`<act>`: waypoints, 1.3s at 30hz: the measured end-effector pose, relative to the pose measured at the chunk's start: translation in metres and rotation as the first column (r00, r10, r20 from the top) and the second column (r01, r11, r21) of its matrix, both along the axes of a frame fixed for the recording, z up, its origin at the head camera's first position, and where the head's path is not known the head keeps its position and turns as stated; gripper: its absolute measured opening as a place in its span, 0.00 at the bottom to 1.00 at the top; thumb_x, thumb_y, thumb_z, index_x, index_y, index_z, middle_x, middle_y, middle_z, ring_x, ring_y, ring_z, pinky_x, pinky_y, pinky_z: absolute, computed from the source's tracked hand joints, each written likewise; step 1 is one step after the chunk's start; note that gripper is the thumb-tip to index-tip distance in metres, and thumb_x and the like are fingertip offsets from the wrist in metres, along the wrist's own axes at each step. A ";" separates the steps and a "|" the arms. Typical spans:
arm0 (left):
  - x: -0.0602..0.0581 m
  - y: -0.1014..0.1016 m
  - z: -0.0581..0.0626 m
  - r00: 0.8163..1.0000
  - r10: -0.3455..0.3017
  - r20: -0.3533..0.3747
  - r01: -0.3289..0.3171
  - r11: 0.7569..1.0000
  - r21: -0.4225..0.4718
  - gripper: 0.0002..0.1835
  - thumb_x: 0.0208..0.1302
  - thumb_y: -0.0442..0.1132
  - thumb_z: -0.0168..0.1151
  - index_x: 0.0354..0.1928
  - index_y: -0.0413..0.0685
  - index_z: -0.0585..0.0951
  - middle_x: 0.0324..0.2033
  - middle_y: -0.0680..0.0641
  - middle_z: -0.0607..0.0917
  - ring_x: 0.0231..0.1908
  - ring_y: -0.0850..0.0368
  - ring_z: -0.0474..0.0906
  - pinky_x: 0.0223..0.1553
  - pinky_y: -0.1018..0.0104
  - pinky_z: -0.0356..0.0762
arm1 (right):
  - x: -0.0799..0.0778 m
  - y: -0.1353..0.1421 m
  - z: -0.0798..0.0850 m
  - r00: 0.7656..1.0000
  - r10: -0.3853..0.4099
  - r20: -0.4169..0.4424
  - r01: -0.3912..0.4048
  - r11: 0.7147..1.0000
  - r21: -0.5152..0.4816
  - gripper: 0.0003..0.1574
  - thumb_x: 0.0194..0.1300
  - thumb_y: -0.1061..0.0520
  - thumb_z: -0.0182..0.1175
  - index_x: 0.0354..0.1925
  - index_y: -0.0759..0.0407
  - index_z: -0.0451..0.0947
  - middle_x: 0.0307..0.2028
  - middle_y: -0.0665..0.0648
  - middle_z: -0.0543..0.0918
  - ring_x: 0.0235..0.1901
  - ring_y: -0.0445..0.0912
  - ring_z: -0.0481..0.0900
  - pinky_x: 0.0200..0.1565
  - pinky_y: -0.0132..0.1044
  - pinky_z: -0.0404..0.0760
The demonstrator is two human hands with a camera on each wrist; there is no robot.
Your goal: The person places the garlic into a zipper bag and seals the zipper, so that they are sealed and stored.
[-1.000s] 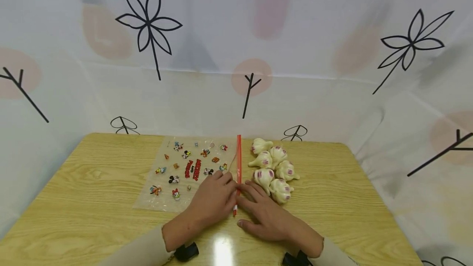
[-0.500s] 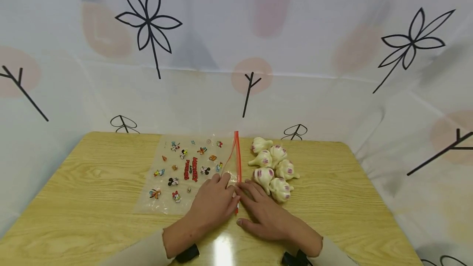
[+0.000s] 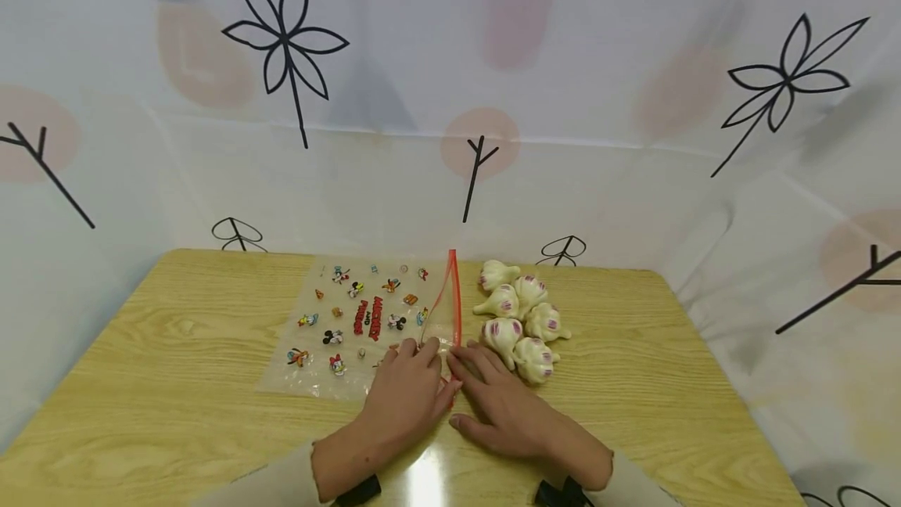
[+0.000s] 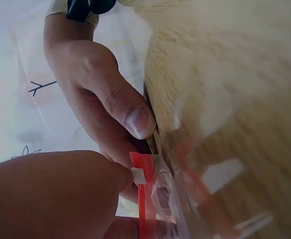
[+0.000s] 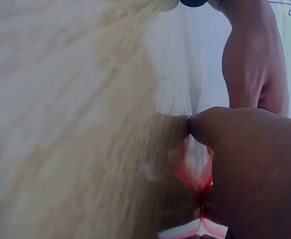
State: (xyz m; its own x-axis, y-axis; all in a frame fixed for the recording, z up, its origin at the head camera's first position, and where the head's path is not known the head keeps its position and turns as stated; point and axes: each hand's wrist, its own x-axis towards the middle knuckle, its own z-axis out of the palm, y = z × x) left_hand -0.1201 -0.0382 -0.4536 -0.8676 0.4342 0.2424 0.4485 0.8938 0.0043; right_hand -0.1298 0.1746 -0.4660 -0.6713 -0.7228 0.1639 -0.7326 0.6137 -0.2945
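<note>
A clear zip bag (image 3: 320, 374) printed with cartoon figures lies flat on the table, its red-edged mouth facing right. Along that mouth the two red edges stand apart at the far part. My left hand (image 3: 401, 397) grips the bag near the mouth, its fingers bent over the upper layer and its thumb by the red edge. A white slider (image 4: 138, 176) sits at the strip's end beside that thumb. My right hand (image 3: 517, 413) lies with fingers extended, fingertips resting on the lower red edge. Several garlic bulbs (image 3: 502, 332) lie just beyond the right fingers.
The wooden table (image 3: 176, 429) extends to both sides of the bag and garlic. A white patterned cloth (image 3: 394, 186) hangs behind the table and at its sides.
The red edges of the bag's mouth have parted from nearly together to a visible gap. My left hand has drawn slightly nearer to me; the right hand and garlic stay put.
</note>
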 end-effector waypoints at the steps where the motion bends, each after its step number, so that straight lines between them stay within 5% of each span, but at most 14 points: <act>1: 0.000 0.000 0.000 1.000 -0.004 0.002 0.004 1.000 0.001 0.29 0.78 0.62 0.56 0.54 0.44 0.89 0.58 0.48 0.83 0.56 0.46 0.80 0.59 0.47 0.82 | 0.000 0.000 0.000 1.000 -0.001 -0.003 0.001 1.000 0.000 0.50 0.75 0.39 0.63 0.80 0.65 0.61 0.80 0.62 0.61 0.80 0.62 0.57 0.76 0.59 0.64; 6: 0.002 0.001 -0.001 0.999 -0.034 0.039 0.033 0.999 0.026 0.29 0.78 0.58 0.58 0.60 0.38 0.85 0.57 0.43 0.83 0.52 0.46 0.83 0.50 0.54 0.86 | 0.000 0.000 -0.002 0.999 0.009 -0.039 -0.010 1.000 -0.010 0.50 0.74 0.40 0.64 0.80 0.66 0.62 0.79 0.64 0.63 0.79 0.63 0.59 0.75 0.59 0.65; 13: 0.004 0.003 -0.002 0.994 -0.032 0.101 0.027 0.998 0.052 0.32 0.80 0.54 0.55 0.69 0.33 0.78 0.69 0.37 0.78 0.44 0.45 0.89 0.35 0.57 0.88 | -0.001 0.001 -0.005 0.997 0.021 -0.069 -0.023 1.000 -0.020 0.50 0.75 0.39 0.62 0.81 0.65 0.61 0.78 0.64 0.65 0.78 0.64 0.60 0.75 0.60 0.66; 21: 0.002 0.004 -0.005 0.998 -0.001 0.055 -0.001 1.000 0.027 0.34 0.77 0.55 0.56 0.65 0.29 0.79 0.67 0.36 0.79 0.40 0.45 0.89 0.37 0.55 0.86 | -0.001 0.002 -0.006 0.999 0.010 -0.043 -0.011 1.000 -0.008 0.49 0.77 0.37 0.59 0.81 0.63 0.61 0.79 0.62 0.63 0.79 0.64 0.57 0.75 0.60 0.64; 29: 0.001 0.003 -0.005 0.997 -0.071 0.021 0.070 0.996 0.049 0.27 0.78 0.52 0.56 0.62 0.36 0.81 0.58 0.44 0.80 0.32 0.53 0.84 0.31 0.61 0.84 | -0.001 0.001 -0.007 0.999 0.013 -0.045 -0.013 1.000 0.001 0.49 0.79 0.36 0.56 0.82 0.61 0.58 0.80 0.61 0.62 0.80 0.63 0.57 0.76 0.61 0.64; 34: 0.003 0.004 -0.004 0.998 -0.026 0.051 0.026 1.000 0.006 0.32 0.79 0.54 0.55 0.63 0.29 0.81 0.66 0.35 0.80 0.32 0.49 0.87 0.28 0.60 0.84 | 0.000 0.001 -0.006 0.998 0.018 -0.059 -0.018 1.000 0.003 0.48 0.79 0.36 0.57 0.81 0.64 0.60 0.79 0.62 0.63 0.79 0.64 0.57 0.75 0.61 0.65; 36: 0.005 0.006 -0.003 0.999 0.004 0.035 -0.003 1.000 -0.021 0.33 0.78 0.55 0.55 0.61 0.26 0.82 0.66 0.32 0.80 0.26 0.50 0.86 0.22 0.61 0.80 | 0.000 0.001 -0.006 0.998 0.017 -0.053 -0.016 1.000 0.005 0.48 0.79 0.37 0.57 0.81 0.64 0.61 0.79 0.62 0.63 0.79 0.64 0.57 0.75 0.61 0.65; 39: 0.007 0.007 -0.002 0.999 0.038 -0.019 -0.039 0.997 -0.069 0.35 0.77 0.57 0.56 0.56 0.26 0.85 0.62 0.30 0.82 0.27 0.49 0.86 0.27 0.59 0.82 | 0.000 0.002 -0.005 0.999 0.013 -0.042 -0.013 1.000 0.007 0.48 0.79 0.37 0.57 0.81 0.63 0.60 0.79 0.62 0.63 0.79 0.64 0.57 0.75 0.61 0.65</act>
